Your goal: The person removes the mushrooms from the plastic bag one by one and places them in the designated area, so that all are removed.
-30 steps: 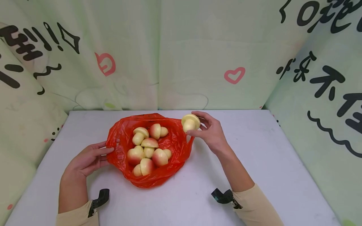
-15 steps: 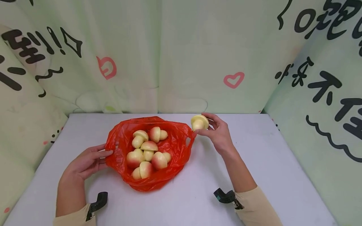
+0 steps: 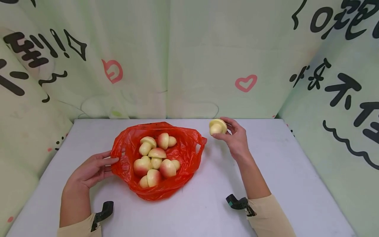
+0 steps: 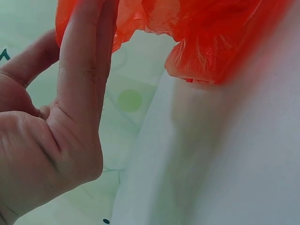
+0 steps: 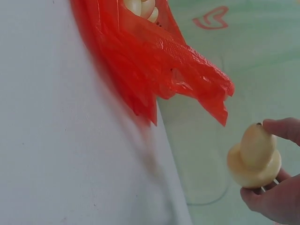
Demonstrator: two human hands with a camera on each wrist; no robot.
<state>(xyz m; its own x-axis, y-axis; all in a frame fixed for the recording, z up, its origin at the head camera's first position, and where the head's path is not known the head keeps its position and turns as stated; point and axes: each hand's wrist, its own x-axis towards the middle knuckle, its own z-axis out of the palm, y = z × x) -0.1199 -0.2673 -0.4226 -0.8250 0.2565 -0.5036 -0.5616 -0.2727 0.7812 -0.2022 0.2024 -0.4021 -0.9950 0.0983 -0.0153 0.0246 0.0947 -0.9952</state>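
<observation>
A red plastic bag point(image 3: 188, 166) stands wide open left of the table's middle, with several toy mushrooms point(image 3: 153, 177) inside, pale yellow with reddish caps. My left hand point(image 3: 93, 169) holds the bag's left rim between thumb and fingers; in the left wrist view the film of the bag point(image 4: 206, 51) runs up behind the fingers. To the right of the bag, my right hand point(image 3: 237, 141) pinches one pale toy mushroom point(image 3: 217, 127) in the air, cap up and stem toward me. The right wrist view has the thumb at this mushroom's stem end point(image 5: 258, 147) and fingers under its cap.
The white table point(image 3: 189, 217) reaches back to a pale green curtain point(image 3: 201, 65) with black lettering and pink hearts. Similar cloth hangs along both sides. Each wrist carries a black camera mount point(image 3: 237, 201). The bag's loose handle point(image 3: 201, 141) sticks out on the right.
My right hand has moved right with the mushroom, from over the bag's right rim to clear of it. The left hand stays at the left rim.
</observation>
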